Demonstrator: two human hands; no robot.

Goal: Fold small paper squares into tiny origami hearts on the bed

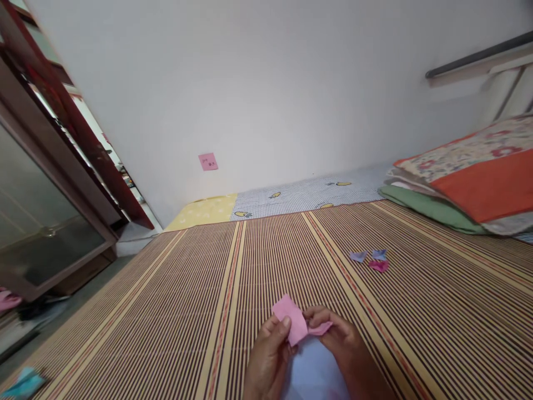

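Note:
A small pink sheet of paper (290,318) is held up between both hands at the bottom middle. My left hand (268,347) grips it from the left, thumb pressed on its face. On the other side, my right hand (335,333) pinches a narrow folded part of pink paper; whether that is joined to the sheet I cannot tell. Farther off on the striped mat (275,266) lie a pale blue folded paper (358,256), a blue folded paper (379,254) and a magenta folded paper (378,266), close together.
Pillows (487,172) are stacked at the right, by the white wall (266,94). A pink note (208,161) is stuck on that wall. Patterned cloth (291,197) edges the mat's far side. A teal paper (25,383) lies near the left corner. A glass-panelled door (45,222) stands left.

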